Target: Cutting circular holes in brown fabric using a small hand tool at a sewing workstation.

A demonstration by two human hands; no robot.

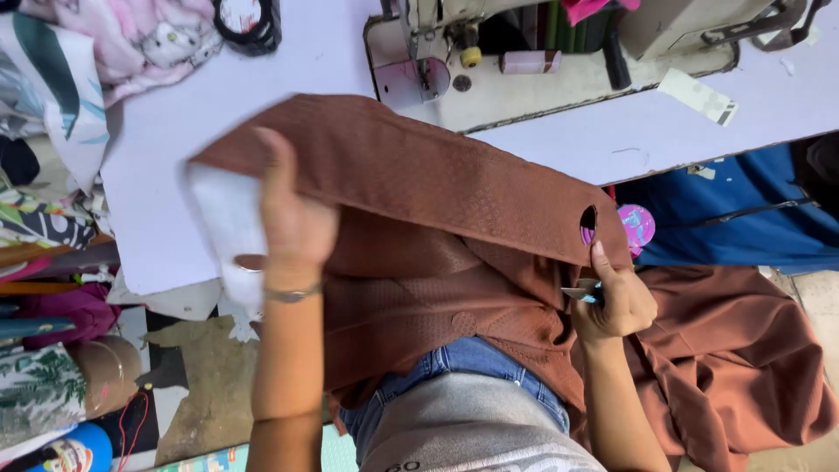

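A brown patterned fabric strip [419, 170] stretches across the white table [157, 149] in front of a sewing machine [489, 52]. My left hand [293, 223] grips its left end, thumb on top, where a white lining [223, 223] with a small hole shows. My right hand [616, 297] pinches the strip's right end just below a cut round hole [588, 218] and also holds small metal snips [581, 291]. More brown cloth [419, 297] drapes over my lap and jeans [463, 367].
A heap of brown cloth [743, 350] lies at the right, blue fabric [734, 210] behind it. Printed fabrics [52, 105] pile at the left, pink cloth [140, 35] at the top. A paper tag [699, 94] lies on the table.
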